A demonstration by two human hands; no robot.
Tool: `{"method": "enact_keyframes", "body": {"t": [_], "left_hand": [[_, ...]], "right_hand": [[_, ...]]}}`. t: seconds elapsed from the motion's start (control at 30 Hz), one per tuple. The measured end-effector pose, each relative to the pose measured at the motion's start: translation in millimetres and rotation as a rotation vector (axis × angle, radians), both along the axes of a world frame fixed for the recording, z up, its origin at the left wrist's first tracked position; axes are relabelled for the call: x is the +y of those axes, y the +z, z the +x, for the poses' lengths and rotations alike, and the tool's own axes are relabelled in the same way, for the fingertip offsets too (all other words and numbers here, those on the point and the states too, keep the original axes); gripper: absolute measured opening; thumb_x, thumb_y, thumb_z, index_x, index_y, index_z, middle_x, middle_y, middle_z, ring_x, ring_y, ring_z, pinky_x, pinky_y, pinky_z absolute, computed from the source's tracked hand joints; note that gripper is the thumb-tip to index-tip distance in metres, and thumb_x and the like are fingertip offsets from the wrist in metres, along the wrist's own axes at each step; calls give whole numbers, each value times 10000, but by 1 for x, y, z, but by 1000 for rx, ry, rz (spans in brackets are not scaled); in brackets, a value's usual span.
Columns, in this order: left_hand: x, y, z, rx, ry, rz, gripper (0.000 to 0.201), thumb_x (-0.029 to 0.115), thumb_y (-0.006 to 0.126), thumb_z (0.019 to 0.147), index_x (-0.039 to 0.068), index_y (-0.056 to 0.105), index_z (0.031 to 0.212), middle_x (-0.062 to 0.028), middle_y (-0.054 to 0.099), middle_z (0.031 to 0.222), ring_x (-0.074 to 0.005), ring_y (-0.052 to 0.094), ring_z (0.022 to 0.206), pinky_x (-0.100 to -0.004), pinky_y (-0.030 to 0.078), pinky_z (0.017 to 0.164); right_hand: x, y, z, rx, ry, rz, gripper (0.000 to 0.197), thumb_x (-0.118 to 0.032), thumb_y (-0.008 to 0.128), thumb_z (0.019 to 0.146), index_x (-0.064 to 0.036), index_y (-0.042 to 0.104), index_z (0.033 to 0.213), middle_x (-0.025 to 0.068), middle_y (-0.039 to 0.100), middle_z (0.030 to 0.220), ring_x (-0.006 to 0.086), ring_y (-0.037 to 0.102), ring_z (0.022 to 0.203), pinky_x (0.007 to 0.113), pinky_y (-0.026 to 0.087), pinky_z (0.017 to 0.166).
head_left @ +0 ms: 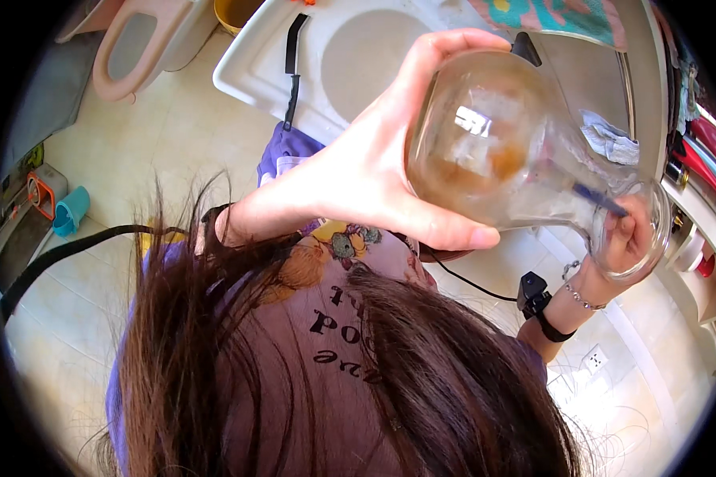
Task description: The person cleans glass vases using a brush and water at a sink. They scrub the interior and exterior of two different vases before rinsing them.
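A clear, round-bodied glass vase (485,179) is tilted sideways in front of me, its flared mouth toward the right. My left hand (410,151) grips its wide body, with the thumb below and the fingers over the top. Beyond the mouth, partly seen through the glass, my right hand (630,230) closes on a thin dark blue handle (601,197) that points into the neck. The handle's far end cannot be made out. A blurry orange-brown patch (507,161) shows through the vase's body; whether it is a stain or an object is unclear.
Behind the vase is a white washbasin (254,60) with a long black tool (292,71) across its edge. A pink toilet seat (111,75) stands at far left, a teal cup (71,211) below it. Shelves (692,262) line the right; a cloth (608,137) hangs nearby.
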State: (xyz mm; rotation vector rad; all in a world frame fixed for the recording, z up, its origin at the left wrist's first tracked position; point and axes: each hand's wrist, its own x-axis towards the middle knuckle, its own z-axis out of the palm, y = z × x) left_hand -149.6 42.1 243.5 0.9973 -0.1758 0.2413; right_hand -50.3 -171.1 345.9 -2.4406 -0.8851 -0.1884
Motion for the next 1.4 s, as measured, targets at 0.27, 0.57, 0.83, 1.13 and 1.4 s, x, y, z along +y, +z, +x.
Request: {"method": "enact_keyframes", "body": {"t": [0.27,0.57,0.83,1.13,1.4], "left_hand": [[-1,10,0,97,-113,-295,902,175,745,509,5,182,1194,-114,382,1083,-188,376,1034,-299,319,871],[14,33,-4,23,12,118,903,175,747,511,6,181,1194,-119,370,1092,-192,366,1043,-304,319,876],[10,23,3,31,15,-143,903,186,750,514,9,185,1195,-117,366,1098,-193,363,1050,-304,316,878],[12,16,4,61,50,70,937,202,743,491,15,175,1213,-113,315,1141,-207,329,1082,-326,298,897],[3,-3,8,159,38,-123,1013,245,723,457,40,137,1257,-100,187,1237,-238,232,1165,-387,256,941]], "right_hand": [[2,7,9,-278,77,-142,462,-426,408,804,-18,541,636,86,519,611,206,496,552,295,412,573],[6,5,-1,-2,-46,139,379,-338,508,792,26,498,686,36,438,627,93,391,550,194,282,494],[7,13,4,202,33,24,335,-311,528,786,24,542,789,74,510,686,130,470,590,220,383,552],[26,12,8,268,170,-66,277,-263,570,755,9,544,710,44,461,686,105,408,607,209,310,556],[18,1,17,371,53,97,233,-183,580,761,43,564,813,98,540,820,150,520,759,254,450,648]]}}
